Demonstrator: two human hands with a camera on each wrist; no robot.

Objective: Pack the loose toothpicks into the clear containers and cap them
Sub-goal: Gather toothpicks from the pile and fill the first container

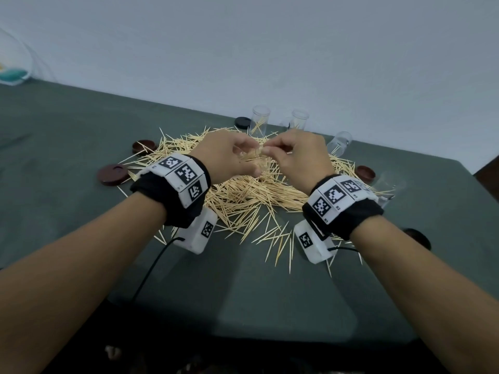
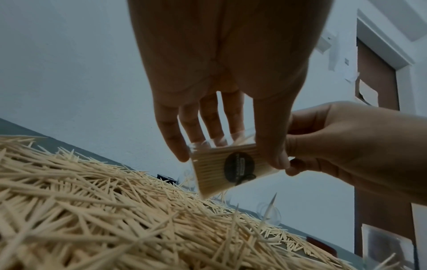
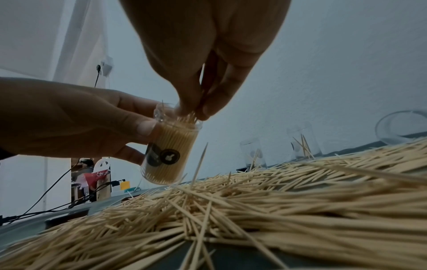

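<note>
loose toothpicks (image 1: 251,195) cover grey table (image 1: 67,147), pale wall (image 1: 270,49) behind.

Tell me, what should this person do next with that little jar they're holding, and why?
Probably let go of the pinched toothpicks so they drop in, then fetch a cap. The left hand grips the clear container, already packed nearly full, and the right hand pinches a few sticks at its open mouth. A dark red cap lies free beside the pile.
</note>
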